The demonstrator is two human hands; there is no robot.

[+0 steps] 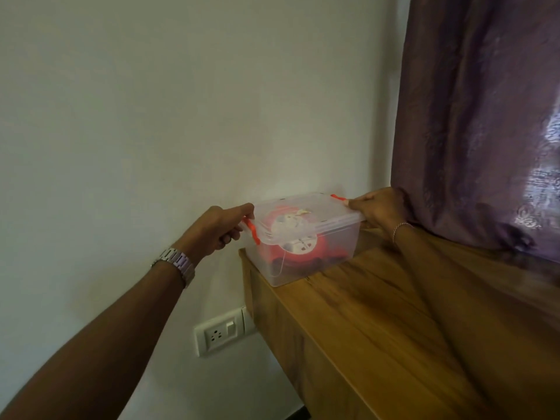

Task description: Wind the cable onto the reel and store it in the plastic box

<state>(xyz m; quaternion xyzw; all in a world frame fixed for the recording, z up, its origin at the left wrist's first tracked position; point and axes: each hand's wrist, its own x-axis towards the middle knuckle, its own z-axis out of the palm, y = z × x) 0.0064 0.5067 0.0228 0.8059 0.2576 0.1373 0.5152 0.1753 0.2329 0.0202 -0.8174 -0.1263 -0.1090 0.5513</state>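
Observation:
A clear plastic box (321, 262) stands at the far left corner of a wooden table (378, 322), against the wall. Its clear lid (330, 207) is on top, with orange clip handles at both ends. Through the wall I see the red cable reel (303, 247) with its white face and dark cable below it. My left hand (218, 228) grips the box's left end at the orange clip (253, 230). My right hand (378, 210) holds the right end by the other orange clip (338, 197).
A purple curtain (478, 116) hangs at the right, its hem touching the table behind my right hand. A white wall socket with switch (221, 331) sits on the wall below the table's left edge. The table's left edge drops off beside the box.

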